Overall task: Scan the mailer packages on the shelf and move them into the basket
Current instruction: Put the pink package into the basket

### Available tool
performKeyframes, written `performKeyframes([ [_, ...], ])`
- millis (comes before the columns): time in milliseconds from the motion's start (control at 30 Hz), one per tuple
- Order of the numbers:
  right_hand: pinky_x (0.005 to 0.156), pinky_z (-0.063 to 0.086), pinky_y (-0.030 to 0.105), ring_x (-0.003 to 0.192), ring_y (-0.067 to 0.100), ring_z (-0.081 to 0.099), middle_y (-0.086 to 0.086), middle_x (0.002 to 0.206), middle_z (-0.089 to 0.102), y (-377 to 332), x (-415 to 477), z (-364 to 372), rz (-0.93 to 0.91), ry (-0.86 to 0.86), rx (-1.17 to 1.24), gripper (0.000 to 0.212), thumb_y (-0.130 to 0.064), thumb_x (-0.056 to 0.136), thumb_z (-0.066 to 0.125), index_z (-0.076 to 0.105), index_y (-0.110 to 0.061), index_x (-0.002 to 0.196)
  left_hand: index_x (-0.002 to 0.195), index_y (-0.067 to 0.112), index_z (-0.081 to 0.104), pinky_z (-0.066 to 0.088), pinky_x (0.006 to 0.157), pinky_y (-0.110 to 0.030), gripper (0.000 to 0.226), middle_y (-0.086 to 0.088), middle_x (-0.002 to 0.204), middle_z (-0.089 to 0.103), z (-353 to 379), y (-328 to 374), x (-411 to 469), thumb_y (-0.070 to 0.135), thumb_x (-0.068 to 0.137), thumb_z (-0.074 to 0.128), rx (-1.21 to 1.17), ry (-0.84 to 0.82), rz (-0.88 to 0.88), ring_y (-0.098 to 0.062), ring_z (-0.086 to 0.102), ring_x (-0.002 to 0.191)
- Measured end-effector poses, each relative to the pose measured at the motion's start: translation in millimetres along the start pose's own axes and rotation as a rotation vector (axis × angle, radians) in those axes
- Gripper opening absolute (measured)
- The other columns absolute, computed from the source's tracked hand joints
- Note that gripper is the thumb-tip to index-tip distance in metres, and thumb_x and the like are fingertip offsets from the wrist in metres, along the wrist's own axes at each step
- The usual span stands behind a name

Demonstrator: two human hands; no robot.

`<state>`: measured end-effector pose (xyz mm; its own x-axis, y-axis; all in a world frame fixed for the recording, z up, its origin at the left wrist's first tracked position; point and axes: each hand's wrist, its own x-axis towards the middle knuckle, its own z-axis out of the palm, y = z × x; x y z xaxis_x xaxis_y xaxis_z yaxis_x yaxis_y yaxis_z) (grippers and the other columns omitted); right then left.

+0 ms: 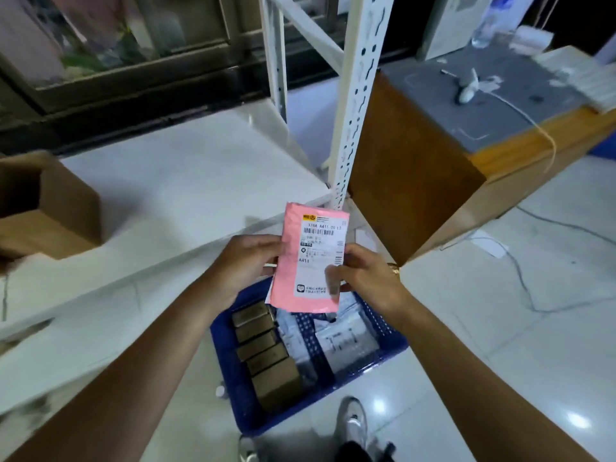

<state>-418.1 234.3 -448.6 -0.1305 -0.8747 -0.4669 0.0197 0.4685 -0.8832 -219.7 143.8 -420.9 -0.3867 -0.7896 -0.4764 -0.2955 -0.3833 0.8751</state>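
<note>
Two hands held one flat pink plastic mailer package [310, 261] in the air, directly above the blue plastic basket [233, 405] that stood on the floor beside the white metal shelf [186, 181]. The left hand [246, 265] pinched the mailer's left edge, and the right hand [363, 278] pinched its lower right side, thumb lying over the white printed shipping label [320, 248].

The mailer stood roughly upright, its long axis running from the basket end up toward the shelf post and its top leaning slightly right. The label faced the person, barcode near the upper end. No scanner was in view, so whether the scan was done could not be told. The step looked like the move into the basket.

The next move would call for lowering the mailer, tipping it flat and letting go with both hands over the grey-white mailers [343, 338], clear of the row of brown cardboard boxes [266, 355].
</note>
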Motion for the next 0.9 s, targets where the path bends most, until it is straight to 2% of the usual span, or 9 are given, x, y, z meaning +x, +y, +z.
performKeyframes([
  [133, 0.086, 0.059, 0.049, 0.096, 0.025, 0.073, 0.002, 0.107, 0.076, 45.0, 28.2, -14.0, 0.039, 0.015, -0.003, 0.027, 0.006, 0.080, 0.064, 0.061, -0.001, 0.105, 0.111, 0.009, 0.074, 0.057, 0.068, -0.021, 0.019, -0.005, 0.100, 0.077, 23.8, -38.8, 37.6, 0.010, 0.095, 0.064, 0.016, 0.013, -0.028, -0.017, 0.075, 0.088],
  [267, 0.084, 0.058, 0.052, 0.098, 0.039, 0.069, 0.013, 0.109, 0.074, 86.9, 60.3, -28.5, 0.087, 0.042, 0.011, 0.022, 0.008, 0.083, 0.062, 0.061, 0.003, 0.105, 0.114, 0.006, 0.072, 0.059, 0.078, -0.028, 0.022, -0.006, 0.102, 0.077, 44.6, -80.0, 80.1, 0.009, 0.094, 0.063, 0.040, 0.025, -0.073, -0.020, 0.075, 0.092],
  [367, 0.086, 0.060, 0.044, 0.098, 0.027, 0.072, 0.007, 0.110, 0.074, 119.1, 88.9, -37.8, 0.107, 0.086, 0.013, 0.025, 0.000, 0.087, 0.064, 0.065, -0.003, 0.112, 0.116, 0.000, 0.069, 0.058, 0.087, -0.035, 0.024, -0.012, 0.103, 0.076, 57.4, -105.3, 108.7, 0.007, 0.095, 0.062, 0.047, 0.040, -0.134, -0.023, 0.074, 0.093],
  [467, 0.089, 0.059, 0.046, 0.097, 0.023, 0.073, 0.003, 0.107, 0.075, 154.7, 113.6, -48.5, 0.136, 0.115, 0.008, 0.021, -0.004, 0.087, 0.065, 0.067, -0.007, 0.108, 0.114, 0.000, 0.069, 0.060, 0.081, -0.030, 0.022, -0.011, 0.104, 0.076, 70.5, -126.9, 133.4, 0.006, 0.094, 0.061, 0.051, 0.030, -0.160, -0.020, 0.075, 0.092],
  [533, 0.089, 0.059, 0.046, 0.096, 0.023, 0.073, 0.003, 0.106, 0.075, 173.9, 126.2, -53.8, 0.147, 0.125, -0.007, 0.018, -0.007, 0.088, 0.066, 0.067, -0.009, 0.105, 0.114, 0.003, 0.070, 0.061, 0.079, -0.028, 0.022, -0.008, 0.103, 0.077, 79.7, -142.5, 146.8, 0.006, 0.094, 0.061, 0.055, 0.020, -0.181, -0.017, 0.075, 0.090],
  [600, 0.088, 0.059, 0.045, 0.096, 0.022, 0.073, 0.002, 0.108, 0.075, 192.4, 137.9, -59.7, 0.158, 0.130, -0.033, 0.017, -0.009, 0.089, 0.065, 0.067, -0.010, 0.106, 0.121, 0.011, 0.067, 0.060, 0.084, -0.032, 0.028, -0.005, 0.101, 0.077, 89.2, -159.8, 160.9, 0.007, 0.094, 0.062, 0.062, 0.018, -0.199, -0.016, 0.075, 0.089],
  [767, 0.089, 0.059, 0.044, 0.098, 0.022, 0.072, 0.002, 0.114, 0.073, 236.1, 168.9, -72.5, 0.206, 0.107, -0.094, 0.016, -0.011, 0.093, 0.064, 0.066, -0.009, 0.109, 0.150, 0.032, 0.036, 0.057, 0.090, -0.037, 0.067, -0.005, 0.113, 0.074, 100.8, -205.3, 202.4, 0.008, 0.094, 0.063, 0.057, -0.067, -0.250, -0.020, 0.073, 0.097],
  [900, 0.089, 0.059, 0.044, 0.099, 0.024, 0.071, 0.005, 0.114, 0.072, 268.9, 186.6, -81.0, 0.269, 0.071, -0.089, 0.018, -0.010, 0.094, 0.063, 0.064, -0.007, 0.112, 0.150, 0.037, 0.034, 0.058, 0.087, -0.036, 0.067, 0.000, 0.109, 0.073, 112.0, -240.4, 232.6, 0.009, 0.095, 0.061, 0.093, -0.073, -0.268, -0.017, 0.072, 0.095],
])
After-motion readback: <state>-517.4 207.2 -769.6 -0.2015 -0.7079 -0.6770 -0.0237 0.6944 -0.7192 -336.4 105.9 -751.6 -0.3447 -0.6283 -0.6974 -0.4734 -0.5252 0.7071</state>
